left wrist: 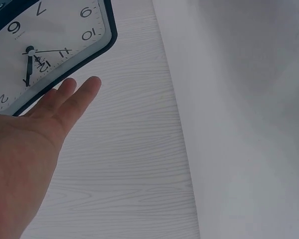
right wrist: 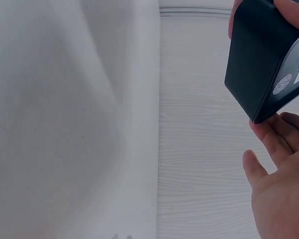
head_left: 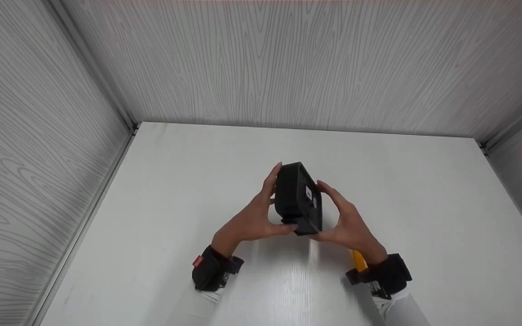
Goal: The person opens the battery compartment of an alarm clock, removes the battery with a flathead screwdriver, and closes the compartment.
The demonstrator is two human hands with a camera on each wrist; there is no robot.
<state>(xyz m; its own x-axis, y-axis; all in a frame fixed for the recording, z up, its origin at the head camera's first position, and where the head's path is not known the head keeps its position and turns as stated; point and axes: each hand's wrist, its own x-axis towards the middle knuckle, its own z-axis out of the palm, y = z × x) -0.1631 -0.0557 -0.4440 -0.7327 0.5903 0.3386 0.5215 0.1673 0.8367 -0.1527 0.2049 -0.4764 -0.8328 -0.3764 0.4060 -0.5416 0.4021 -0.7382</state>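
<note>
Held up over the white table is a black desk clock (head_left: 288, 192), tilted, its labelled back turned to the right. My left hand (head_left: 254, 219) grips it from the left, thumb at the lower end and fingers along the far side. My right hand (head_left: 351, 224) holds its right side, with a finger at the upper edge and the thumb near the bottom corner. The left wrist view shows the white dial of the clock (left wrist: 50, 30) with numerals and hands. In the right wrist view, fingers (right wrist: 274, 142) touch a corner of the black case; the little finger stands apart.
The white table (head_left: 188, 172) is bounded by a grey wood-grained back panel (head_left: 261, 68) and side panels (head_left: 30, 158). Black bands (head_left: 209, 269) with devices sit on both wrists. A yellow piece (head_left: 359, 261) shows by the right wrist.
</note>
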